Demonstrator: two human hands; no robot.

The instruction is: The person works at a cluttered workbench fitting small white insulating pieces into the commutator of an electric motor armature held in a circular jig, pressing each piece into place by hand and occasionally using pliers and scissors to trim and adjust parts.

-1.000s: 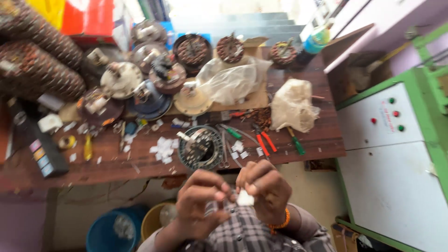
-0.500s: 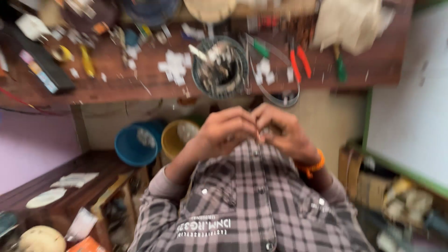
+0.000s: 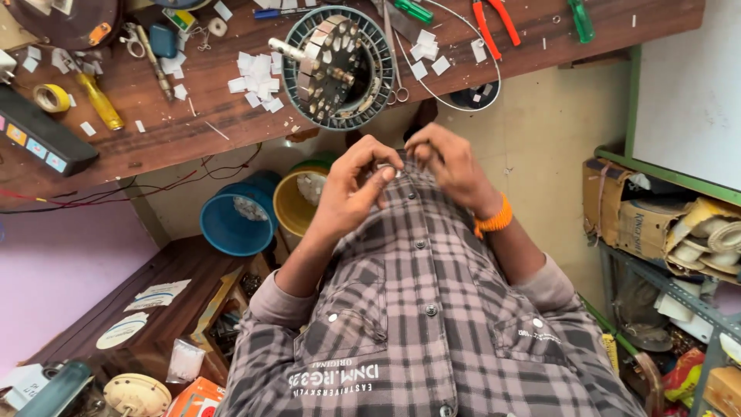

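Pinched between my left hand point(image 3: 351, 193) and right hand point(image 3: 451, 166), a small white piece point(image 3: 384, 167) hangs just off the bench edge point(image 3: 231, 147), beneath the stator point(image 3: 336, 66).

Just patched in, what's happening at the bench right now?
A person in a plaid shirt has both hands raised close together below the wooden bench. The left hand and right hand pinch something small and pale between the fingertips; what it is cannot be told. On the bench edge above them lies a round motor stator, with white paper scraps and red-handled pliers nearby.
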